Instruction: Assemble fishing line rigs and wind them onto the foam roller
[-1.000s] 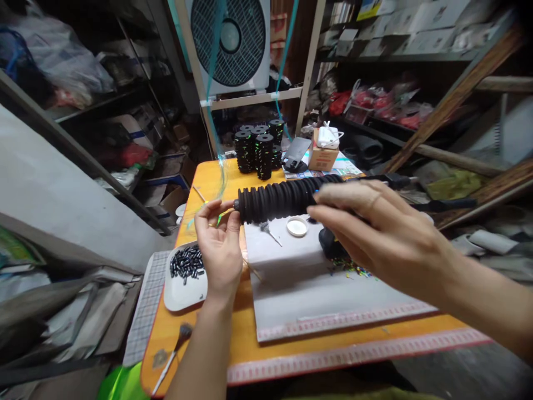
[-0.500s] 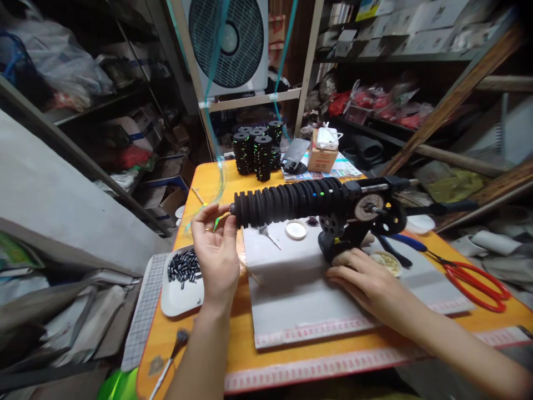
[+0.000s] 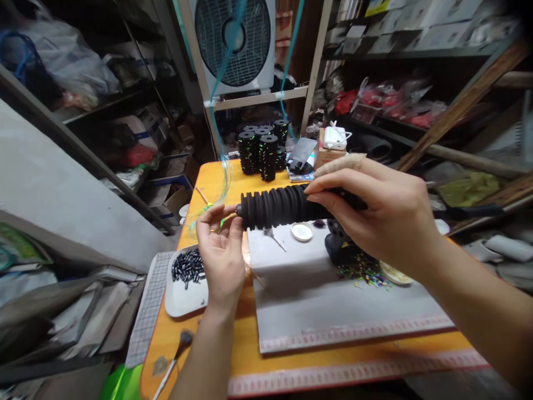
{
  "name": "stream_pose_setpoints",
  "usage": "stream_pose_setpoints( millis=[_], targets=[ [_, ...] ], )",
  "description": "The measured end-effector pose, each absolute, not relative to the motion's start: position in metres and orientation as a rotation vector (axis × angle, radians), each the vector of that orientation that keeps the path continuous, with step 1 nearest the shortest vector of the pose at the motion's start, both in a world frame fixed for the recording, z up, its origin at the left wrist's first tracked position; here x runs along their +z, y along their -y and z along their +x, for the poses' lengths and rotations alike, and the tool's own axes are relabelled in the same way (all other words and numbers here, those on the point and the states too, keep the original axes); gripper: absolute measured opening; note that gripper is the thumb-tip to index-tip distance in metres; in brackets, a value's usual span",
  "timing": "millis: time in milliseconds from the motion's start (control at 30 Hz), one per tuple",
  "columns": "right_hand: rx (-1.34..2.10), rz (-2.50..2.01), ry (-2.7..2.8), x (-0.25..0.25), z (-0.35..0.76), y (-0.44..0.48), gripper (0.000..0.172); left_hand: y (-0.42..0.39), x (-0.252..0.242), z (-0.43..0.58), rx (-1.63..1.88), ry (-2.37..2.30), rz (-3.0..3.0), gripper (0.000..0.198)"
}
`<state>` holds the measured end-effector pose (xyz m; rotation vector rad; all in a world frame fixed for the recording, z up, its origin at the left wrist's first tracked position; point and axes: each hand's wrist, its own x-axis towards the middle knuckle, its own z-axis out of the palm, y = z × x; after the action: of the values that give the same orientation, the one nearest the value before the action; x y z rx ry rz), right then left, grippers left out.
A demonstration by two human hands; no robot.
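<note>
A black ribbed roller (image 3: pixel 270 208) lies level across the middle, mounted on a dark stand (image 3: pixel 336 244). My left hand (image 3: pixel 220 244) grips the stub at its left end between thumb and fingers. Over the roller's right part, my right hand (image 3: pixel 375 205) is closed in a pinch, fingertips at the ridges; anything tiny between them is hidden. A finger of that hand wears a pale covering (image 3: pixel 341 164). Below it, small multicoloured pieces (image 3: pixel 366 270) lie scattered on the white board (image 3: pixel 300 300), beside a shallow dish (image 3: pixel 395 273) partly behind my wrist.
A white tray (image 3: pixel 172 303) of small black pieces stands left, with a brush (image 3: pixel 177 353) nearer me. A round white lid (image 3: pixel 302 231) and another brush (image 3: pixel 275 239) lie behind the roller. Farther back are ribbed black cylinders (image 3: pixel 268 158), a phone (image 3: pixel 302 153) and a fan (image 3: pixel 233 39).
My right hand has risen from the small coloured pieces on the board to the roller, covering its right part and the coloured dots there. My left hand keeps its hold on the end.
</note>
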<state>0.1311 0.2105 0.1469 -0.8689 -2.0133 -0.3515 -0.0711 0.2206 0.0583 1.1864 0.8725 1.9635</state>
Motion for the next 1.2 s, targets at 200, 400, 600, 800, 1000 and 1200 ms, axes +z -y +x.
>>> stream_pose_setpoints(
  millis=[200,400,600,800,1000,1200],
  targets=[
    [-0.370,-0.888,2.022,0.144,0.130,-0.211,0.008,-0.220,0.058,-0.072,1.960,-0.878,1.220,0.028],
    [-0.447,-0.902,2.033,0.143,0.129,-0.210,0.010,-0.221,0.057,-0.071,1.970,-0.851,1.207,0.027],
    [-0.576,-0.868,2.096,0.140,0.128,-0.209,0.008,-0.222,0.057,-0.072,1.969,-0.910,1.223,0.030],
    [-0.550,-0.846,2.158,0.144,0.129,-0.209,0.009,-0.223,0.057,-0.071,1.983,-0.933,1.274,0.031],
    [-0.355,-0.969,2.189,0.111,0.164,-0.172,0.016,-0.222,0.058,-0.071,1.997,-0.878,1.270,0.031],
    [0.043,-1.423,2.382,0.032,0.226,-0.136,0.014,-0.223,0.057,-0.071,1.984,-0.917,1.272,0.030]
  ],
)
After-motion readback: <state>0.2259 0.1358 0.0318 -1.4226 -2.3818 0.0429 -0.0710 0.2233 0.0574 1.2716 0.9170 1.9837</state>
